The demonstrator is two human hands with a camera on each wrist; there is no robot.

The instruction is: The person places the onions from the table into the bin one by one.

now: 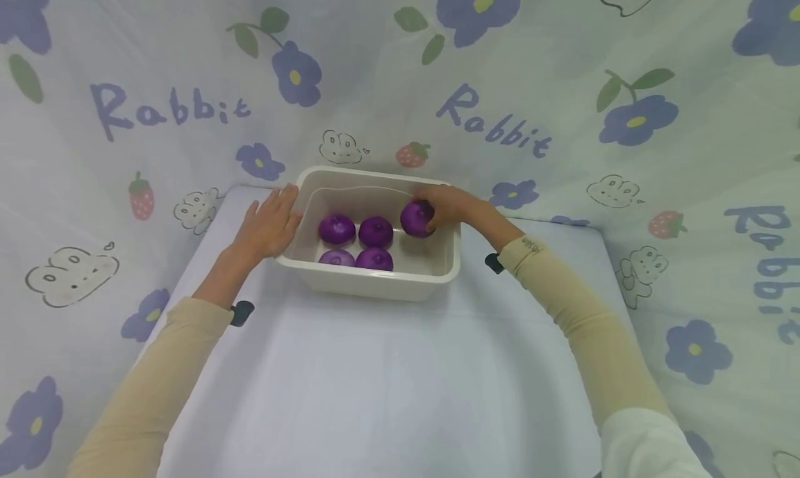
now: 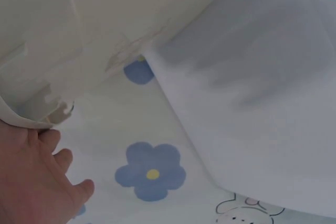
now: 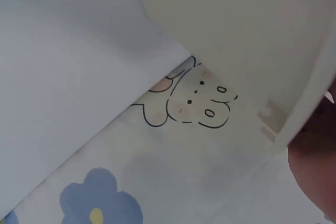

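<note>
A cream plastic bin (image 1: 369, 285) stands at the far part of the white table. Inside it, the right hand (image 1: 451, 205) reaches over the right rim and grips a purple onion (image 1: 415, 219), with the thumb in front. Several other onions (image 1: 376, 233) sit at the left and middle of the bin, the front ones partly hidden by its wall. Fairly straight fingers of the left hand (image 1: 267, 226) rest against the bin's left rim. The left wrist view shows that hand (image 2: 34, 179) right at the rim; in the right wrist view only part of the right hand (image 3: 313, 174) appears beside the bin.
White cloth (image 1: 381, 367) covers the table in front of the bin. Behind and to both sides hangs a patterned curtain (image 1: 350, 61) with flowers, rabbits and lettering, close to the bin's back. Dark wrist devices (image 1: 242, 313) stick out by both sleeves.
</note>
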